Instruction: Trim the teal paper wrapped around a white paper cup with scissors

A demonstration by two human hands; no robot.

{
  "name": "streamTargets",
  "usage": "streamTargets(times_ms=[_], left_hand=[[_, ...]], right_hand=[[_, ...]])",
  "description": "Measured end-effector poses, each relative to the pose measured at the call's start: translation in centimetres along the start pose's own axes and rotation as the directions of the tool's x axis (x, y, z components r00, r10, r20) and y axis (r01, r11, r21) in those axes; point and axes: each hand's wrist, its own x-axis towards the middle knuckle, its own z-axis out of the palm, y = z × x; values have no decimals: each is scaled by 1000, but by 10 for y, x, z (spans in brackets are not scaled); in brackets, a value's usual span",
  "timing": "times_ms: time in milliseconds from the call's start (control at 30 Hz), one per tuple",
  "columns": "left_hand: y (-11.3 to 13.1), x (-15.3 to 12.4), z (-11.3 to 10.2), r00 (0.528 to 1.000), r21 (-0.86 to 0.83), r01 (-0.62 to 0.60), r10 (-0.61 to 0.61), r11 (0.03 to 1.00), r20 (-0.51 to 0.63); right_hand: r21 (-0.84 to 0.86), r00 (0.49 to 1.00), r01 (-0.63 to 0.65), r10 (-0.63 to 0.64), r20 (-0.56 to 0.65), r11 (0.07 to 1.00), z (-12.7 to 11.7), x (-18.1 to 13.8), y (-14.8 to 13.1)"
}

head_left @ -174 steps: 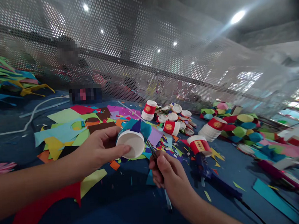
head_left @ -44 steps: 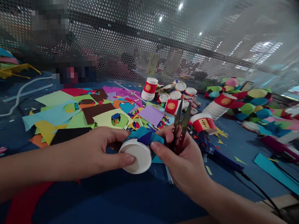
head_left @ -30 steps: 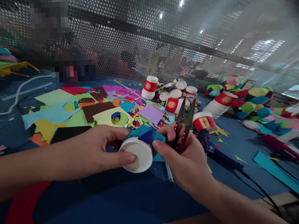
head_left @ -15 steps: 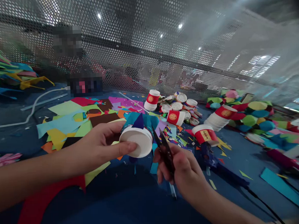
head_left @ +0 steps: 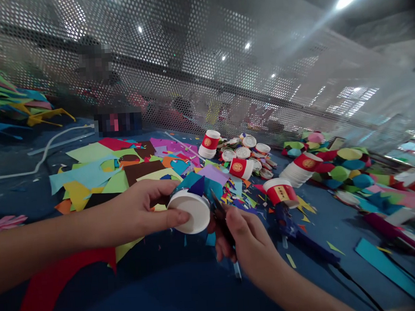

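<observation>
My left hand [head_left: 141, 210] grips a white paper cup [head_left: 190, 213] on its side, thumb pressed on the cup's bottom, which faces me. Blue and teal paper pieces [head_left: 199, 186] cover the cup's wall. My right hand [head_left: 245, 239] is closed round small dark scissors [head_left: 219, 215], whose blades point up and left at the cup's right edge, next to the coloured paper. Both hands hover just above the dark blue table [head_left: 159, 288].
Coloured paper sheets and scraps [head_left: 104, 172] litter the table behind my hands. Red-and-white paper cups [head_left: 281, 193] and cup stacks [head_left: 297, 169] lie to the right, beside paper-covered balls [head_left: 337, 172]. A glue gun [head_left: 291, 227] with cable lies right of my hand. Perforated metal screen [head_left: 203, 67] behind.
The cup and my left hand dropped slightly. My right hand closed in on the cup, bringing the scissor blades against its right edge.
</observation>
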Motion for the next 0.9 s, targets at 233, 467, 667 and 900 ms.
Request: streamTargets(times_ms=[233, 467, 667, 900], left_hand=[[2, 0, 3, 997, 0, 49, -49, 999, 59], [-2, 2, 8, 994, -61, 40, -34, 997, 104], [-1, 1, 8, 991, -37, 57, -52, 998, 121], [5, -1, 9, 991, 53, 9, -16, 999, 133]], right_hand=[[26, 1000, -23, 23, -10, 999, 6, -3, 5], [76, 1000, -10, 9, 15, 997, 8, -4, 6], [72, 999, 14, -17, 48, 997, 7, -2, 3], [97, 999, 30, -33, 26, 995, 10, -4, 5]])
